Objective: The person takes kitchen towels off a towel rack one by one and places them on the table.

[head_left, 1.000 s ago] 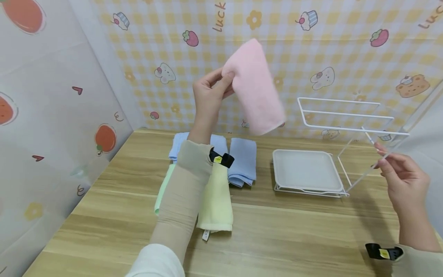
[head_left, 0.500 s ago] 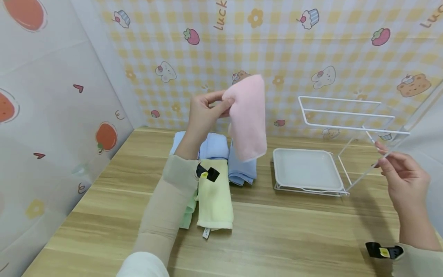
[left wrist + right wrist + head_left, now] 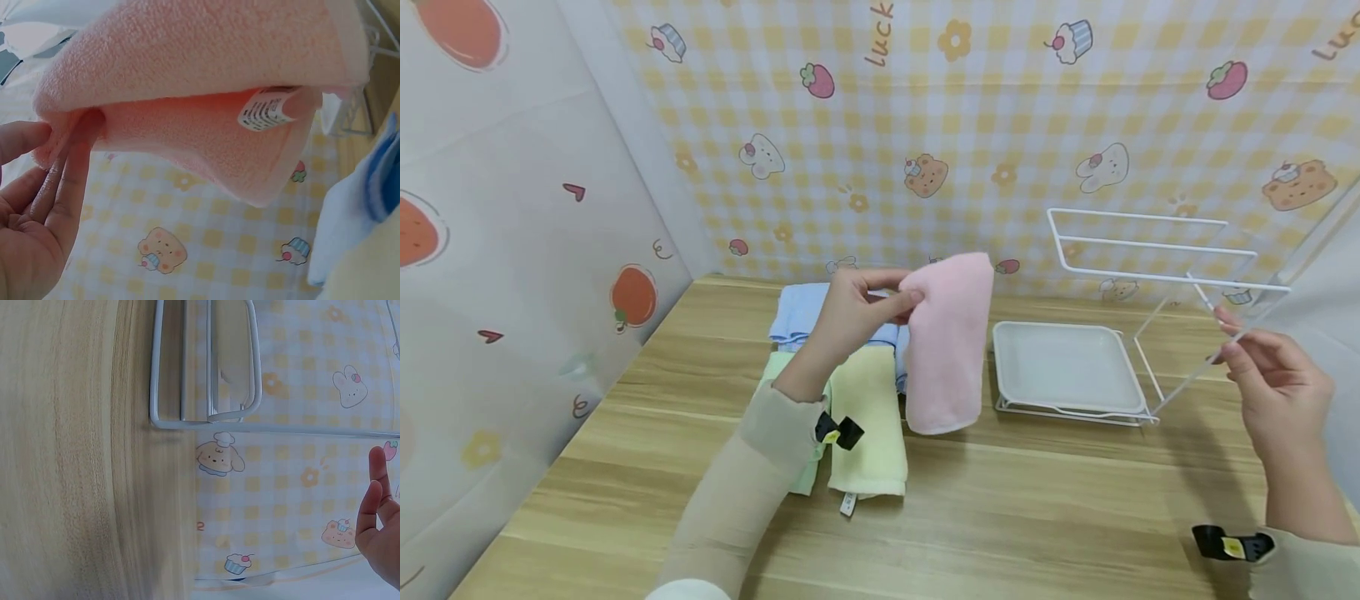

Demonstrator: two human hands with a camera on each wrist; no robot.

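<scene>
My left hand [image 3: 865, 315] pinches a folded pink towel [image 3: 951, 346] by its left edge, between thumb and fingers. The towel hangs down just above the table, in front of a blue towel it partly hides. From the left wrist view, the pink towel [image 3: 206, 50] droops in two layers, with a white label [image 3: 265, 112] between them. At the far right, my right hand [image 3: 1281, 387] holds the slanted side wire of a white wire rack [image 3: 1150, 276] between thumb and fingers. In the right wrist view, only the fingertips of the right hand [image 3: 381, 525] show, near the rack's wire.
A pale tray [image 3: 1063, 367] sits in the rack's base. Left of it lie a yellow towel [image 3: 868, 433], a green towel [image 3: 805, 479] partly under my left forearm, and a blue towel [image 3: 797, 308] at the back. The wooden table [image 3: 1015, 517] meets a checked backdrop.
My left hand has brought the pink towel down from high before the backdrop to near the table. My right hand stays in place on the rack.
</scene>
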